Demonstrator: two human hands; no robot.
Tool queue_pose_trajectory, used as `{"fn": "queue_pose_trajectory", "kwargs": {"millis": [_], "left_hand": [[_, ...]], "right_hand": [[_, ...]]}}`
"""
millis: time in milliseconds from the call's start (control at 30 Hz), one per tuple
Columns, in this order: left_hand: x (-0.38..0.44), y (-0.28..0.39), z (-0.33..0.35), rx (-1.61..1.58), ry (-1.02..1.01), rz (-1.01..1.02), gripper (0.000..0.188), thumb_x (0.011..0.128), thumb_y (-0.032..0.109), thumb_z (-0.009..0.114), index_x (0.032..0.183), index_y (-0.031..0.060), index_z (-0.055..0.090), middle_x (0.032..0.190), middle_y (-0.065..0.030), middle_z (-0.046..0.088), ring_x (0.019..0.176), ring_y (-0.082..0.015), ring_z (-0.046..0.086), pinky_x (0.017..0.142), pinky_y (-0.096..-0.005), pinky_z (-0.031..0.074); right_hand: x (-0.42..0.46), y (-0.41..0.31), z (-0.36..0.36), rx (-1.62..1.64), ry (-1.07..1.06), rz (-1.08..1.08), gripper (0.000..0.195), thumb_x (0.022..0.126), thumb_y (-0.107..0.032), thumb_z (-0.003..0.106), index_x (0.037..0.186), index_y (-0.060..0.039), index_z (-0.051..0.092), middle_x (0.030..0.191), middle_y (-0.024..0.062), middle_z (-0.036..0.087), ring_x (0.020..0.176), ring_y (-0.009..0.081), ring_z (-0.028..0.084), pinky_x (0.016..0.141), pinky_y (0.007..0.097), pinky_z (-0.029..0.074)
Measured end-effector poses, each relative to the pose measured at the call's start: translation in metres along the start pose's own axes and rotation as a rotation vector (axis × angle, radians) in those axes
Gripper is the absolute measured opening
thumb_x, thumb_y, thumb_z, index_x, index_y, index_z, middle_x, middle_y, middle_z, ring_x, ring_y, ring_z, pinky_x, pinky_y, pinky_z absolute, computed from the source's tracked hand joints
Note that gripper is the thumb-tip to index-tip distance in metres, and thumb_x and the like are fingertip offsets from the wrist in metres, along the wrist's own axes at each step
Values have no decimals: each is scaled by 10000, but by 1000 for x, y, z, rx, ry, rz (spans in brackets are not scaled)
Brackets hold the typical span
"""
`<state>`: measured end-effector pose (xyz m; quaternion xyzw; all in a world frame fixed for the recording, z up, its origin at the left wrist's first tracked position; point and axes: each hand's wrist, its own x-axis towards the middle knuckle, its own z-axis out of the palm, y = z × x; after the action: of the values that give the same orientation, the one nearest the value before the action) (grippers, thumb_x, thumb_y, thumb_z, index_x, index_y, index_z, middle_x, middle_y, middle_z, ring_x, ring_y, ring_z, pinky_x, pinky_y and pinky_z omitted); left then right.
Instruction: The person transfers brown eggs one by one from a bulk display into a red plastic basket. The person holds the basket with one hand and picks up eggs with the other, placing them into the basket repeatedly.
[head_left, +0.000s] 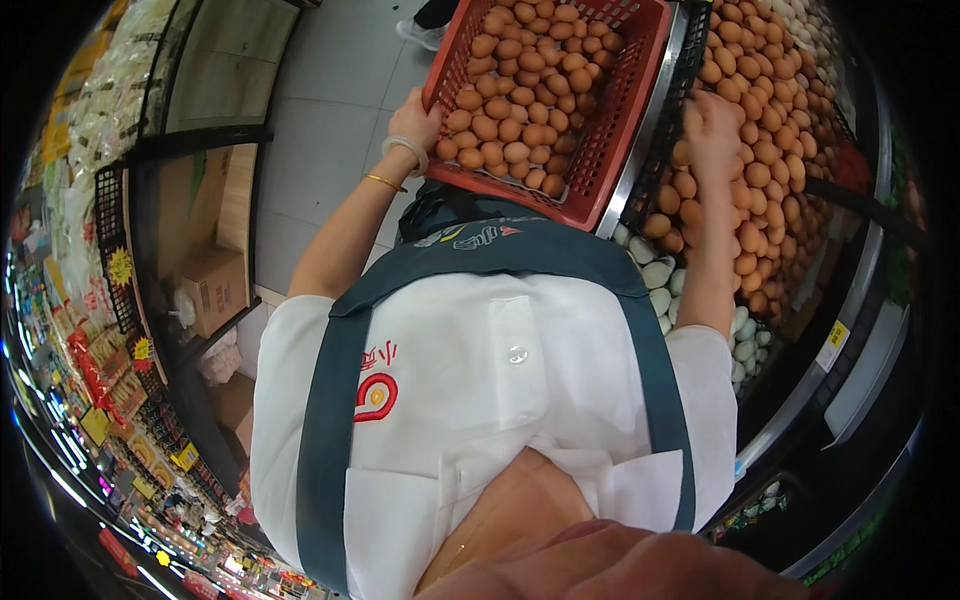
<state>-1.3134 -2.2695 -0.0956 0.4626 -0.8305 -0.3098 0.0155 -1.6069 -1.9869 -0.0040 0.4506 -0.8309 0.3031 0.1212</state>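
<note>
A red perforated plastic basket (634, 124) is before me, with many brown eggs (517, 112) inside. My left hand (416, 120) grips the basket's left rim. The basket's right side lies against the metal edge (626, 176) of a display stand. Over a heap of brown eggs (757, 172) on that stand is my right hand (709, 120), fingers curled downward close to a black plastic grid divider (667, 127). That hand is blurred, and whether an egg is in it cannot be made out.
Pale greenish eggs (652, 274) lie on the stand nearer my body. At left, shelving holds packaged goods (105, 352) and a cardboard box (214, 292). Another person's shoe (420, 34) is on the tiled floor (322, 150) beyond the basket. A dark bar (862, 202) crosses the right side.
</note>
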Motion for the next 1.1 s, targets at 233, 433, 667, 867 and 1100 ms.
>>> {"fn": "queue_pose_trajectory", "kwargs": {"millis": [233, 433, 667, 867, 1100], "left_hand": [[2, 10, 1, -19, -36, 15, 314, 808, 280, 526, 1034, 67, 478, 904, -227, 610, 879, -407, 566, 766, -471, 447], [-1, 11, -2, -42, -19, 3, 309, 803, 268, 529, 1029, 62, 482, 904, -223, 608, 871, -409, 564, 758, -473, 446], [0, 6, 3, -96, 33, 61, 290, 815, 277, 530, 1025, 79, 503, 906, -221, 609, 870, -416, 560, 741, -475, 444], [-2, 12, 2, -126, 14, 75, 279, 826, 271, 527, 1039, 92, 508, 913, -211, 615, 872, -414, 562, 737, -461, 448], [-1, 9, 1, -63, 12, 82, 283, 833, 273, 527, 1013, 59, 485, 904, -231, 610, 847, -432, 559, 727, -485, 439]], "right_hand": [[-63, -88, 184, -10, -1072, -178, 560, 688, -184, 673, 1206, -130, 466, 1302, 166, 344, 1078, 342, 477, 841, 386, 453], [-83, -97, 213, -226, -1107, -293, 668, 682, -215, 691, 1275, -285, 392, 1325, 153, 296, 1089, 343, 455, 785, 416, 487], [-95, -83, 221, -128, -957, -373, 454, 702, -214, 623, 1131, -269, 486, 1233, 139, 355, 948, 314, 513, 660, 406, 502], [-109, -66, 237, -48, -977, -429, 569, 605, -297, 715, 1139, -243, 527, 1342, 179, 272, 1057, 356, 473, 770, 412, 477], [-95, -89, 209, -117, -1097, -431, 608, 599, -279, 731, 1165, -212, 517, 1355, 183, 251, 1043, 355, 475, 777, 391, 475]]}}
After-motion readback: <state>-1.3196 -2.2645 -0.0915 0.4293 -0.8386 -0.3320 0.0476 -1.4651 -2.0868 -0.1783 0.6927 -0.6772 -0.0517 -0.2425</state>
